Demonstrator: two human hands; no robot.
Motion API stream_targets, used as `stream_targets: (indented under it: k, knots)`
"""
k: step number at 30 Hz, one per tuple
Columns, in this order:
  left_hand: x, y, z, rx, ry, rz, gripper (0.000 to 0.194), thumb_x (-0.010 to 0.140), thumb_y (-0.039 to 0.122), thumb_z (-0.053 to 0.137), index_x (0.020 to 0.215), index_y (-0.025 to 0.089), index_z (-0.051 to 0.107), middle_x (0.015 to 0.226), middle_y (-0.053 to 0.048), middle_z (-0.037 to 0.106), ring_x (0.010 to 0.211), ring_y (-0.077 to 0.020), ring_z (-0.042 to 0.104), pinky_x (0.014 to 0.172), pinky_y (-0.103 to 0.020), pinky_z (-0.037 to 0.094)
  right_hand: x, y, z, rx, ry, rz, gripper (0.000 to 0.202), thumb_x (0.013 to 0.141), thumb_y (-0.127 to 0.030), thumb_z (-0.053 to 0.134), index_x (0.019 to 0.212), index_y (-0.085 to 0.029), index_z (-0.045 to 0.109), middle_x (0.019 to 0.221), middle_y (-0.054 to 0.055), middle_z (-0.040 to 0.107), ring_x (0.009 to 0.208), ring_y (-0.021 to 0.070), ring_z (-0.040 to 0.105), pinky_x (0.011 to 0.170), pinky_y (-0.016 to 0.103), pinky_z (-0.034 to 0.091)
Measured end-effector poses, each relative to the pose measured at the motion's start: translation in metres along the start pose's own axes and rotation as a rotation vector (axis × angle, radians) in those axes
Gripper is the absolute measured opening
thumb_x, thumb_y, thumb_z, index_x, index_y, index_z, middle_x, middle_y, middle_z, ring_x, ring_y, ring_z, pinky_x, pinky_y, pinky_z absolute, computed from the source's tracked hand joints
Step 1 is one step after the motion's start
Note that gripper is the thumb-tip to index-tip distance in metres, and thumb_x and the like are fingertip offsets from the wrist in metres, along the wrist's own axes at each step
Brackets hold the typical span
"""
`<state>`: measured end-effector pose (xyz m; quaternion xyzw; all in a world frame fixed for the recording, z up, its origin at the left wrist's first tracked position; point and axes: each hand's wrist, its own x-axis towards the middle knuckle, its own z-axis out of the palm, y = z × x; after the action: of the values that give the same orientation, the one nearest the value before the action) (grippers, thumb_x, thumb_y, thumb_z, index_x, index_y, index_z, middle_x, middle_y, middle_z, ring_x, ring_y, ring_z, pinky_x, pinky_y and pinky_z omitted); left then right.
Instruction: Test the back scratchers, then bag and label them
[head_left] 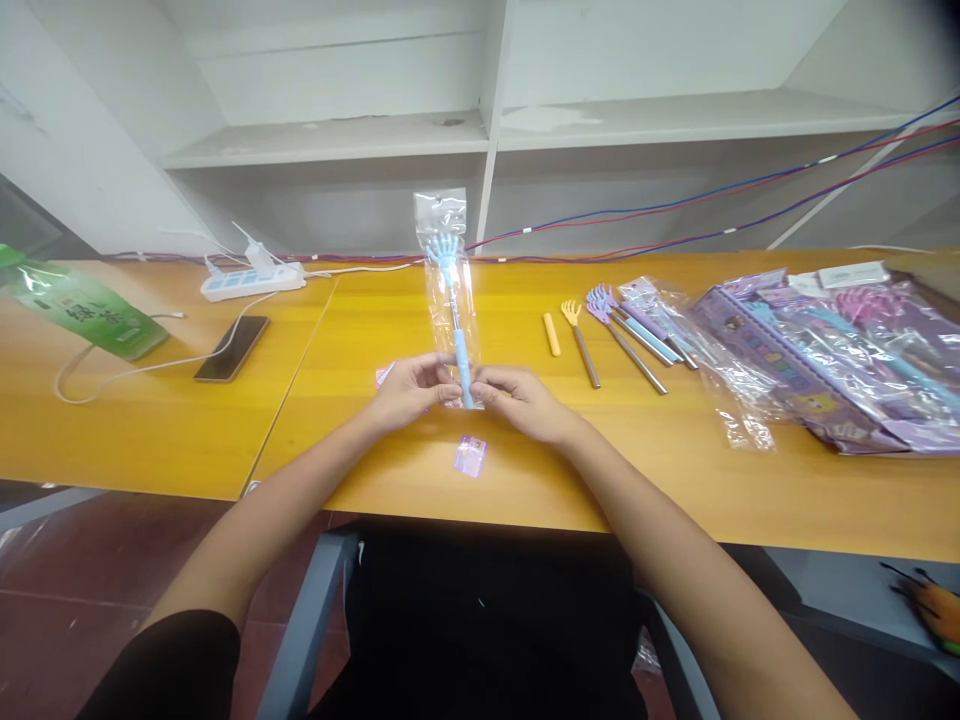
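A blue hand-shaped back scratcher (460,355) lies inside a clear plastic bag (440,208), its hand end pointing away from me. My left hand (411,392) pinches the bag's near end from the left. On the other side, my right hand (525,400) pinches the same end, thumb close to the blue handle. A small purple card (470,456) lies on the table just below the bag. Part of a pink card (384,374) shows behind my left hand.
Right of my hands lie a yellow handle piece (551,335), a yellow scratcher (580,343), purple scratchers (626,338), plastic bags and a purple box (810,385). A phone (232,349), power strip (251,282) and green bottle (86,310) are at left. Cables run behind.
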<state>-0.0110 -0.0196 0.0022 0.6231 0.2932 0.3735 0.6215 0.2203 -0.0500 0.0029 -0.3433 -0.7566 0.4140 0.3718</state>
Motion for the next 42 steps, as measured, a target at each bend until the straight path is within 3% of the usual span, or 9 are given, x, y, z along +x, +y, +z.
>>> stream_targets:
  k: [4, 7, 10, 13, 17, 25, 30, 34, 42]
  knots:
    - [-0.001, 0.000, 0.000, 0.081, 0.061, 0.092, 0.050, 0.080, 0.054, 0.089, 0.109, 0.015, 0.078, 0.095, -0.007, 0.076, 0.088, -0.0189, 0.071, 0.083, -0.031, 0.057, 0.001, -0.002, -0.003, -0.019, -0.056, -0.007, 0.040, 0.105, -0.052, 0.060, 0.082, -0.020, 0.068, 0.084, 0.001, 0.064, 0.081, 0.0174, 0.059, 0.080, 0.031, 0.044]
    - [0.001, -0.005, 0.000, 0.063, 0.186, 0.088, 0.049, 0.085, 0.059, 0.082, 0.105, 0.015, 0.076, 0.092, -0.005, 0.073, 0.082, -0.0162, 0.068, 0.078, -0.029, 0.054, 0.000, -0.001, -0.004, -0.043, -0.127, 0.044, 0.041, 0.100, -0.056, 0.067, 0.080, -0.021, 0.065, 0.080, 0.000, 0.059, 0.075, 0.0164, 0.055, 0.075, 0.031, 0.043]
    - [0.003, -0.011, -0.002, 0.010, 0.328, 0.078, 0.045, 0.084, 0.055, 0.083, 0.103, 0.016, 0.073, 0.086, -0.001, 0.068, 0.074, -0.0123, 0.062, 0.072, -0.025, 0.051, -0.002, 0.002, -0.003, -0.126, -0.211, 0.079, 0.046, 0.080, -0.060, 0.088, 0.090, -0.021, 0.067, 0.086, -0.001, 0.058, 0.076, 0.0165, 0.052, 0.071, 0.030, 0.043]
    - [0.005, -0.014, -0.006, -0.048, 0.416, 0.089, 0.036, 0.085, 0.048, 0.082, 0.094, 0.017, 0.068, 0.080, 0.002, 0.063, 0.070, -0.0106, 0.058, 0.068, -0.023, 0.048, -0.003, 0.006, -0.002, -0.219, -0.349, 0.029, 0.064, 0.066, -0.061, 0.097, 0.112, -0.023, 0.074, 0.110, 0.005, 0.061, 0.097, 0.0225, 0.058, 0.088, 0.035, 0.048]
    - [0.006, -0.013, -0.007, -0.058, 0.449, 0.053, 0.029, 0.085, 0.044, 0.077, 0.088, 0.018, 0.064, 0.074, 0.003, 0.059, 0.064, -0.0102, 0.054, 0.062, -0.023, 0.045, -0.004, 0.008, -0.002, -0.264, -0.449, 0.008, 0.054, 0.074, -0.061, 0.093, 0.116, -0.028, 0.081, 0.121, 0.008, 0.058, 0.124, 0.0310, 0.054, 0.112, 0.046, 0.041]
    - [0.003, -0.009, -0.003, 0.051, 0.433, 0.028, 0.029, 0.084, 0.045, 0.074, 0.089, 0.017, 0.067, 0.070, 0.002, 0.060, 0.061, -0.0111, 0.053, 0.059, -0.024, 0.042, -0.004, 0.007, -0.003, -0.223, -0.400, 0.162, 0.038, 0.079, -0.052, 0.089, 0.090, -0.022, 0.068, 0.107, 0.006, 0.061, 0.101, 0.0242, 0.061, 0.090, 0.038, 0.051]
    - [0.003, -0.013, -0.007, -0.007, 0.368, 0.000, 0.031, 0.082, 0.046, 0.076, 0.089, 0.018, 0.066, 0.074, 0.003, 0.058, 0.062, -0.0105, 0.052, 0.058, -0.024, 0.042, -0.004, 0.009, -0.004, -0.181, -0.235, 0.218, 0.019, 0.096, -0.038, 0.069, 0.102, -0.023, 0.061, 0.098, 0.004, 0.070, 0.091, 0.0225, 0.067, 0.082, 0.036, 0.052]
    - [0.000, -0.012, -0.007, -0.011, 0.293, -0.054, 0.038, 0.088, 0.055, 0.074, 0.087, 0.018, 0.064, 0.073, 0.002, 0.055, 0.060, -0.0102, 0.050, 0.053, -0.024, 0.039, -0.001, 0.014, -0.010, -0.312, -0.007, 0.122, 0.032, 0.105, -0.038, 0.053, 0.132, -0.025, 0.062, 0.112, 0.008, 0.074, 0.096, 0.0246, 0.068, 0.089, 0.041, 0.052]
    - [-0.001, -0.008, -0.001, -0.005, 0.194, -0.076, 0.047, 0.088, 0.064, 0.077, 0.087, 0.019, 0.063, 0.068, 0.003, 0.056, 0.053, -0.0093, 0.051, 0.049, -0.024, 0.040, 0.002, 0.018, -0.024, -0.217, 0.502, 0.125, 0.025, 0.096, -0.047, 0.068, 0.105, -0.025, 0.060, 0.093, 0.003, 0.069, 0.081, 0.0218, 0.064, 0.080, 0.038, 0.052]
